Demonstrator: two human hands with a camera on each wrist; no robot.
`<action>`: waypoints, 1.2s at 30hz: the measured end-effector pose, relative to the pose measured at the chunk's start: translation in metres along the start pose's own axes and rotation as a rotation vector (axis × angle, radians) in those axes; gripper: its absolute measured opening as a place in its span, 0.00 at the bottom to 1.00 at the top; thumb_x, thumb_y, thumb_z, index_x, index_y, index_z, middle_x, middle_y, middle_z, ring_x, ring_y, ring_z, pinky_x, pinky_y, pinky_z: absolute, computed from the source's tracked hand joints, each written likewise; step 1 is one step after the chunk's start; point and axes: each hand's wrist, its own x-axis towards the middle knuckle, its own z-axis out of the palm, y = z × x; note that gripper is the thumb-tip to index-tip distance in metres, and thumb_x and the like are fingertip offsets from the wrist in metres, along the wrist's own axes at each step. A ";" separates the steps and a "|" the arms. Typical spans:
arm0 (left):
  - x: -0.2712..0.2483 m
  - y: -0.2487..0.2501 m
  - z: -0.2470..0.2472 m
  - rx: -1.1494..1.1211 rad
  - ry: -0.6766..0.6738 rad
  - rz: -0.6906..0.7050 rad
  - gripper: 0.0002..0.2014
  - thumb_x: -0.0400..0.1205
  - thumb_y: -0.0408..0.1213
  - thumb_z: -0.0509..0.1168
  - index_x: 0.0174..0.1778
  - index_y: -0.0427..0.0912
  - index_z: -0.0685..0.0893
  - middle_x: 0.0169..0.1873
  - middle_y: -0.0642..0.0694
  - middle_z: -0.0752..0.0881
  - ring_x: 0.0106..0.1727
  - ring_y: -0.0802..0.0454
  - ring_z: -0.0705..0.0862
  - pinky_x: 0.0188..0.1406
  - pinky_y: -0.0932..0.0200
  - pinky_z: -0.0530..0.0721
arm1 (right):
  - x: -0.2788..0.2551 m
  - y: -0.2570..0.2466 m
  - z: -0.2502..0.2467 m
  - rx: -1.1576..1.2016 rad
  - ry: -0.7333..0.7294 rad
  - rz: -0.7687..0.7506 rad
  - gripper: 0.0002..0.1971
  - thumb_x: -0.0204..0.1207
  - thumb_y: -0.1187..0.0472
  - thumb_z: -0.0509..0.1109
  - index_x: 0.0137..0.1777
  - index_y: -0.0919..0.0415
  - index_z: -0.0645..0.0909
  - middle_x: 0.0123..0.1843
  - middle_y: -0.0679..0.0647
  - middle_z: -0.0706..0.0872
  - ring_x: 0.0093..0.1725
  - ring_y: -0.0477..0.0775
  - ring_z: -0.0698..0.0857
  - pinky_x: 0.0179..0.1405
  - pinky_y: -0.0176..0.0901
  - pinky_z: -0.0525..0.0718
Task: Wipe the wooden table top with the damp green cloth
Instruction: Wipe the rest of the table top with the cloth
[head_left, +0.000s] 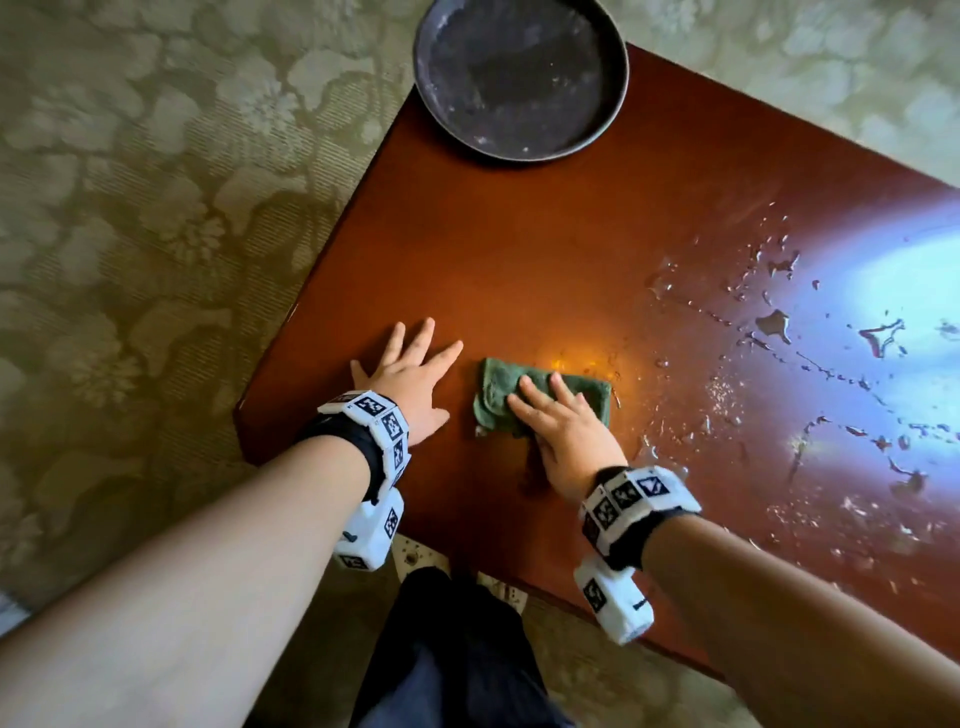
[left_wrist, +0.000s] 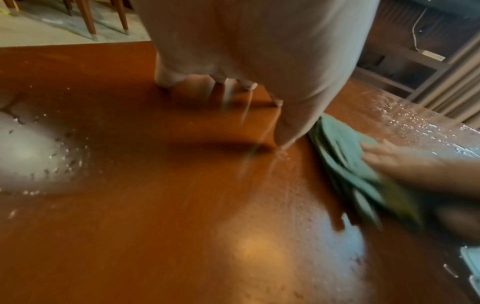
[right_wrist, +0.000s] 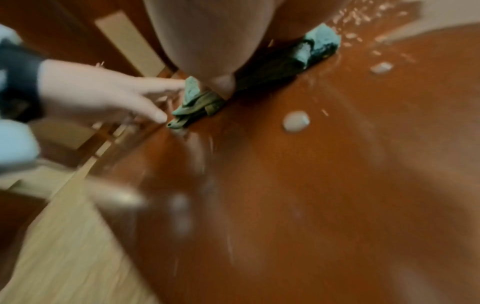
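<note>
The folded green cloth lies on the red-brown wooden table top, near its front left corner. My right hand presses flat on the cloth with straight, spread fingers. In the right wrist view the cloth bunches under that hand. My left hand rests flat on the bare wood just left of the cloth, fingers spread. The left wrist view shows the left hand on the table, with the cloth and the right hand at its right.
A dark round metal tray sits at the table's far left corner. Water drops and puddles cover the table's right half. Patterned carpet lies left of the table. My legs stand at the front edge.
</note>
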 end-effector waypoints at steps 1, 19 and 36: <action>0.000 0.001 -0.001 -0.016 0.000 -0.002 0.39 0.83 0.44 0.64 0.83 0.71 0.47 0.84 0.60 0.31 0.85 0.48 0.30 0.76 0.18 0.48 | -0.016 -0.001 0.008 -0.009 -0.047 -0.060 0.34 0.73 0.70 0.58 0.79 0.50 0.62 0.82 0.49 0.58 0.82 0.64 0.50 0.77 0.63 0.53; 0.033 0.021 -0.031 0.085 0.020 0.074 0.37 0.85 0.36 0.54 0.83 0.72 0.45 0.84 0.61 0.32 0.85 0.49 0.31 0.77 0.20 0.47 | -0.004 0.030 -0.025 -0.247 -0.361 -0.261 0.40 0.74 0.73 0.59 0.81 0.44 0.49 0.81 0.38 0.39 0.78 0.50 0.31 0.80 0.48 0.41; 0.113 0.099 -0.079 0.105 -0.022 0.105 0.48 0.79 0.59 0.67 0.85 0.64 0.38 0.83 0.59 0.29 0.84 0.44 0.28 0.75 0.18 0.48 | 0.127 0.105 -0.160 -0.033 -0.161 0.263 0.44 0.73 0.77 0.60 0.82 0.44 0.46 0.84 0.44 0.41 0.82 0.55 0.37 0.80 0.58 0.49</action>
